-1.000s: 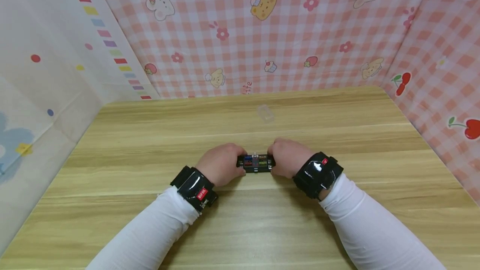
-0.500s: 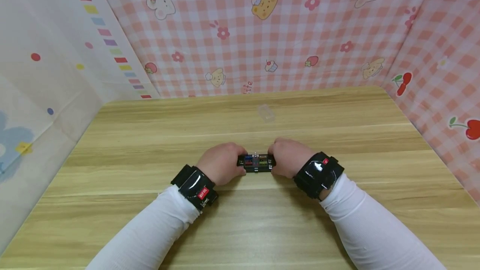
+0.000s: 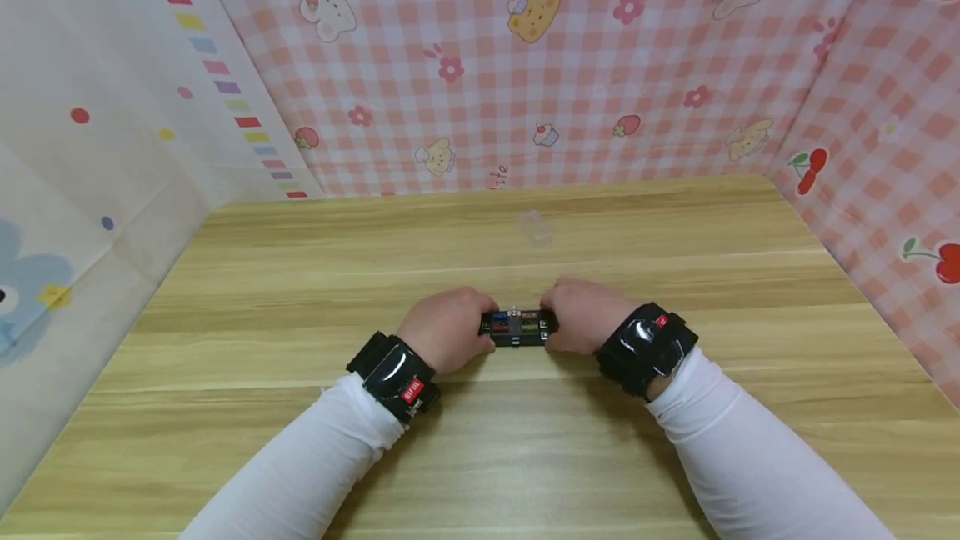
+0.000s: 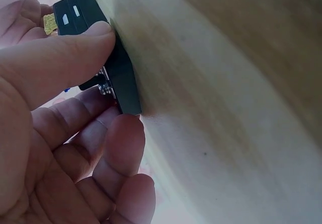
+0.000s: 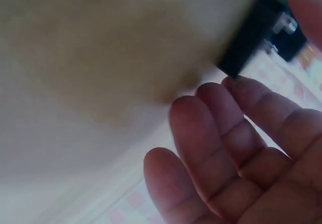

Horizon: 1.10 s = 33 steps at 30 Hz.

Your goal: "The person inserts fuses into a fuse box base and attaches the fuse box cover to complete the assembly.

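A small black fuse block (image 3: 516, 338) with several coloured blade fuses lies on the wooden table, in the middle of the head view. My left hand (image 3: 447, 330) grips its left end, and in the left wrist view the thumb (image 4: 98, 35) presses the long front side while fingers reach behind. At the opposite end, my right hand (image 3: 588, 315) holds the block between thumb and fingers. Metal screw terminals show at the block's end (image 5: 254, 38) in the right wrist view, which is partly blurred. The fingers hide both ends from above.
Behind the hands, a clear plastic cover (image 3: 535, 227) lies on the wooden table (image 3: 360, 248). Pink checked cloth (image 3: 480, 65) hangs along the table's back edge and right side. A white patterned cloth (image 3: 97, 165) hangs on the left.
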{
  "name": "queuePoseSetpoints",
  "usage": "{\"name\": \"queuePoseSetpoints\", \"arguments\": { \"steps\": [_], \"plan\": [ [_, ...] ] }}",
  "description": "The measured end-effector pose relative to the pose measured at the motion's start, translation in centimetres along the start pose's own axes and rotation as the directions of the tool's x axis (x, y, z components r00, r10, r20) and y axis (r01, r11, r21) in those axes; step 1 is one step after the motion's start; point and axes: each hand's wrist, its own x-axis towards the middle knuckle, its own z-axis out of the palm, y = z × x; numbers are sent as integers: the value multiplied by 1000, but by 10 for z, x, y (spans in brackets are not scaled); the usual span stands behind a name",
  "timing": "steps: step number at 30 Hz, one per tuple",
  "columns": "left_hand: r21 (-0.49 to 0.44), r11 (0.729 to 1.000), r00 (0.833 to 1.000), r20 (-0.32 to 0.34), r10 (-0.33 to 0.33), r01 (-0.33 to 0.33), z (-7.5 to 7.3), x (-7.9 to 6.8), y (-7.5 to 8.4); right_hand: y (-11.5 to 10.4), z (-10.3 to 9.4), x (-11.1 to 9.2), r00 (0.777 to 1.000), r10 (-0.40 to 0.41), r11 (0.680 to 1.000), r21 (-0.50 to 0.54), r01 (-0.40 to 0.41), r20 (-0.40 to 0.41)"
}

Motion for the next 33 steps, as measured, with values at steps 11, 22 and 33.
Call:
{"name": "queuePoseSetpoints", "arguments": {
  "steps": [11,22,33],
  "plan": [
    [46,999,1000,10,9,-10,-1,0,1,13,-33,17,956,169,983,-31,-181,-240],
    [50,998,1000,0,28,-28,-1,-1,-3,17,-47,71,953,204,969,-93,-230,-223],
    [49,997,998,-31,59,-57,-3,-4,-4,28,-35,106,948,270,957,-57,-283,-171]
  ]
}}
